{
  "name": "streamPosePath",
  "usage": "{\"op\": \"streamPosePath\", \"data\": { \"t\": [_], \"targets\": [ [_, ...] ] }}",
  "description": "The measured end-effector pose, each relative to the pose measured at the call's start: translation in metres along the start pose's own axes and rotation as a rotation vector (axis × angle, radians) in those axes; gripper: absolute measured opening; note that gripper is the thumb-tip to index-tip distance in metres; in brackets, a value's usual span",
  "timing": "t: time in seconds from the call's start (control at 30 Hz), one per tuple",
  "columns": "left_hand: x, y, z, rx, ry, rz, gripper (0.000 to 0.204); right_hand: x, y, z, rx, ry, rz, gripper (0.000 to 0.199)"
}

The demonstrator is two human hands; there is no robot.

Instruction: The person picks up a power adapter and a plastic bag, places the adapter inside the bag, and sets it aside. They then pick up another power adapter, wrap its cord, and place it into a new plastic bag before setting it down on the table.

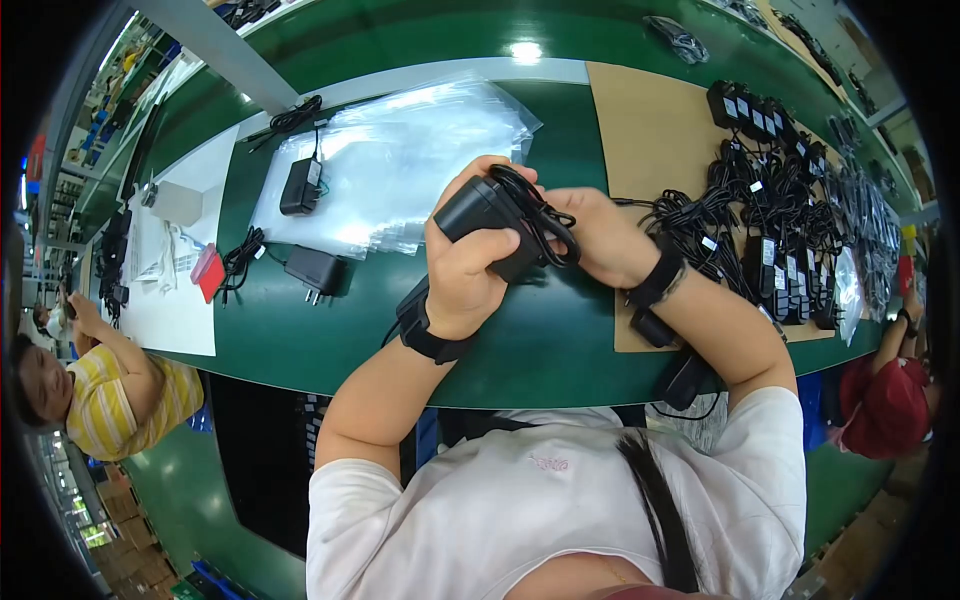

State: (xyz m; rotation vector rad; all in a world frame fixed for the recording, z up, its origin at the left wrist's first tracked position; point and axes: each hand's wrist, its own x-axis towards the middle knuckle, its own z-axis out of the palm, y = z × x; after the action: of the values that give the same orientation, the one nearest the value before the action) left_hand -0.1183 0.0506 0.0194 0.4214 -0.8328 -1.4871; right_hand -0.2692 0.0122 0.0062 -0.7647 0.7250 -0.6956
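Left hand (462,268) clasped around black plastic power adapter (487,222), above green table (300,340) near front edge | right hand (598,235) closed on bundled black cord (545,222) | clear plastic bags (400,165) beyond | piled black adapters (780,240) on right | bare green space left of hands

Bright overhead light; table (300,340) glare, fisheye-bent edges

clear plastic bags (400,160) piled behind white-labelled black adapters (770,260) at right.
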Motion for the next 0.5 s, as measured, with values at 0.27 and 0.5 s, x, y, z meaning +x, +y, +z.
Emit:
{"op": "streamPosePath", "data": {
  "t": [0.27,0.5],
  "targets": [
    [0.004,-0.006,-0.003,0.058,0.170,-0.099,0.045,-0.006,0.010,0.000,-0.328,-0.019,-0.231,0.014],
    [0.010,-0.005,-0.012,0.252,0.111,-0.062,0.041,-0.001,0.011,-0.006,-0.013,-0.145,-0.119,0.027]
  ]
}}
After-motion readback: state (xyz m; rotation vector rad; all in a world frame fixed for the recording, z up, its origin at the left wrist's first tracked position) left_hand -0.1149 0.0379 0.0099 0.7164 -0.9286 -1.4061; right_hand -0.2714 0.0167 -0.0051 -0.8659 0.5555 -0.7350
